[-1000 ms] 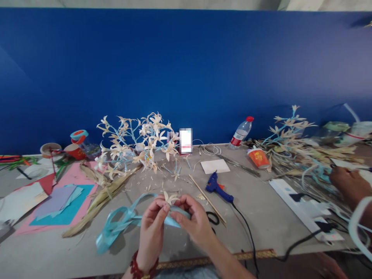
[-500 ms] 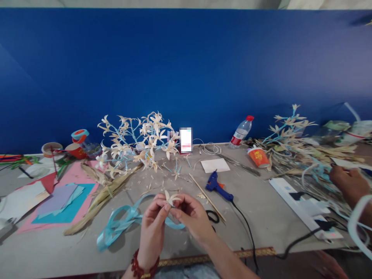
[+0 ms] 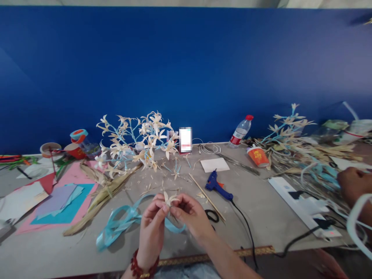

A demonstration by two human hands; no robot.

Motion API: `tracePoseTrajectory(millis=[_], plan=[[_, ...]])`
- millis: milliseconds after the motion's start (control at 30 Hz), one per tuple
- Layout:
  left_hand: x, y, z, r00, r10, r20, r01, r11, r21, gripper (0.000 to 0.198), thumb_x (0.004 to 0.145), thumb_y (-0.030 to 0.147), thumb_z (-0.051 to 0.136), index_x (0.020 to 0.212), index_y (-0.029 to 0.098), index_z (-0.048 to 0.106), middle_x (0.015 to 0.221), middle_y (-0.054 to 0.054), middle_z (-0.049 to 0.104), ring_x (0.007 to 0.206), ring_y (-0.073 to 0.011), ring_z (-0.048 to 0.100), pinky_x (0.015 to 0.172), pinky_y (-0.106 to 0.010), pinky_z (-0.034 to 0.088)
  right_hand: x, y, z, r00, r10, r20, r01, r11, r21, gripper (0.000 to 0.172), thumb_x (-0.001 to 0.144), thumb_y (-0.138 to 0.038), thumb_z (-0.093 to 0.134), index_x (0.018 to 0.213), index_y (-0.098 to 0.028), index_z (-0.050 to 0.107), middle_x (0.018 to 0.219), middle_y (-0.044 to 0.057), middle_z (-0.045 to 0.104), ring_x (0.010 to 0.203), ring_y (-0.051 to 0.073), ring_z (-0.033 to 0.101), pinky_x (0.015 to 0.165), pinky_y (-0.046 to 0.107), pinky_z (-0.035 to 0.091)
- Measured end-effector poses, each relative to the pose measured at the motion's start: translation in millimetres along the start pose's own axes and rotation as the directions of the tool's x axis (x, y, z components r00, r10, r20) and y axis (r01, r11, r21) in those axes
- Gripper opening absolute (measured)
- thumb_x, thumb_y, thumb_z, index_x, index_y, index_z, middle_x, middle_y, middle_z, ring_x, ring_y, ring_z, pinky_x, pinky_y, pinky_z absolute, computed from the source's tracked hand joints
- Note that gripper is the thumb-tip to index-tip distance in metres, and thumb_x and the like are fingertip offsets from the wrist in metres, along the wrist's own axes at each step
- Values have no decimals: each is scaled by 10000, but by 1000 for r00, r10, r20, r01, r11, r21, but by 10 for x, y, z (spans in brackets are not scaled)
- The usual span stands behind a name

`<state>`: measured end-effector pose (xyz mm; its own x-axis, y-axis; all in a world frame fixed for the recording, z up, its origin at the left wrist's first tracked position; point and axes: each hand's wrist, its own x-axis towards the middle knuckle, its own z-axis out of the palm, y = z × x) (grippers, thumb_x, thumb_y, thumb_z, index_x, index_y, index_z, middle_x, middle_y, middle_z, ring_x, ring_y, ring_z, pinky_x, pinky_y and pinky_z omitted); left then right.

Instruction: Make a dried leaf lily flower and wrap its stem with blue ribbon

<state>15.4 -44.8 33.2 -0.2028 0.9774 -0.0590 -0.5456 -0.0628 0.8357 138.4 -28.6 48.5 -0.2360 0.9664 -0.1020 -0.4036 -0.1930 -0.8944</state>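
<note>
Between my two hands, near the table's front, is a small cream flower (image 3: pixel 167 198) with pointed petals. My left hand (image 3: pixel 154 217) pinches its lower left side, and a dark red bracelet circles that wrist. My right hand (image 3: pixel 190 215) has its fingertips closed on the flower's right side. The flower's base is hidden by the fingers. A light blue ribbon (image 3: pixel 120 219) lies looped on the table to the left and passes behind my hands. Black scissor handles (image 3: pixel 211 216) lie just right of my right hand, beside a thin wooden stick (image 3: pixel 207 197).
Cream flowers on blue stems (image 3: pixel 154 139) stand at the back. A blue glue gun (image 3: pixel 217 186), white card (image 3: pixel 215 165), orange cup (image 3: pixel 258 156), bottle (image 3: pixel 240 131) and power strip (image 3: pixel 302 207) are to the right. Coloured paper (image 3: pixel 58 201) and dried husks (image 3: pixel 101 199) lie left. Another person's hand (image 3: pixel 356 186) is far right.
The petals between my fingers have turned slightly and look more spread. At the far right, the other person's hand has moved right and towards the front.
</note>
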Motion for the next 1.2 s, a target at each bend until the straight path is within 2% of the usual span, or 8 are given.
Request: tracePoseTrajectory(millis=[233, 367, 467, 533, 667, 867, 1100, 1200], plan=[[15, -11, -27, 998, 23, 54, -25, 999, 33, 160, 717, 283, 800, 667, 176, 691, 856, -21, 607, 837, -161, 575, 765, -242, 462, 19, 43, -19, 1000, 18, 21, -18, 1000, 5, 331, 642, -431, 856, 726, -196, 639, 724, -20, 594, 664, 129, 512, 619, 239, 416], [10, -8, 0, 998, -6, 57, 6, 1000, 2, 124, 715, 269, 810, 750, 190, 722, 854, -21, 650, 860, -163, 594, 778, -236, 470, 16, 77, -46, 992, -127, 19, 128, 981, -142, 263, 745, -424, 776, 765, -193, 653, 750, -1, 595, 708, 149, 534, 665, 257, 432], [6, 15, 29, 990, -89, 108, 96, 993, -62, 125, 735, 258, 797, 817, 194, 727, 830, -20, 676, 806, -148, 608, 768, -231, 481, -2, 58, -58, 964, -264, 37, 262, 907, -330, 179, 825, -367, 698, 789, -198, 654, 791, 20, 624, 770, 178, 556, 723, 281, 437], [11, 31, 36, 984, -108, 141, 120, 989, -81, 101, 745, 239, 790, 800, 186, 724, 831, -19, 682, 796, -137, 609, 767, -216, 480, -12, 32, -60, 954, -295, 48, 289, 873, -391, 152, 838, -340, 678, 781, -202, 651, 780, 20, 624, 763, 182, 553, 728, 288, 431], [36, 41, 7, 966, -160, 201, 186, 975, -122, 77, 758, 209, 785, 800, 180, 728, 827, -18, 686, 796, -120, 607, 782, -195, 473, -7, 8, -63, 968, -244, 51, 249, 923, -295, 174, 798, -341, 720, 738, -201, 638, 745, 4, 593, 733, 168, 527, 701, 277, 419], [66, 26, -44, 946, -207, 248, 251, 954, -164, 70, 757, 191, 787, 788, 175, 726, 799, -20, 691, 762, -118, 603, 756, -193, 472, 10, 19, -72, 998, -24, 64, 27, 998, -49, 315, 695, -412, 820, 678, -172, 616, 654, -31, 528, 606, 103, 429, 558, 219, 340], [69, 42, -46, 939, -202, 278, 249, 958, -145, 78, 766, 206, 774, 738, 173, 710, 798, -32, 696, 769, -144, 616, 739, -213, 472, 20, 2, -74, 998, 18, 53, -14, 998, -68, 364, 661, -447, 841, 664, -160, 617, 622, -38, 506, 592, 92, 399, 539, 211, 326], [63, 33, -46, 941, -197, 274, 237, 964, -123, 81, 760, 221, 779, 739, 175, 716, 798, -38, 700, 780, -159, 625, 741, -226, 470, 22, 7, -85, 996, -24, 84, 32, 995, -94, 354, 711, -444, 799, 670, -170, 578, 615, -47, 477, 579, 91, 382, 529, 210, 314]])
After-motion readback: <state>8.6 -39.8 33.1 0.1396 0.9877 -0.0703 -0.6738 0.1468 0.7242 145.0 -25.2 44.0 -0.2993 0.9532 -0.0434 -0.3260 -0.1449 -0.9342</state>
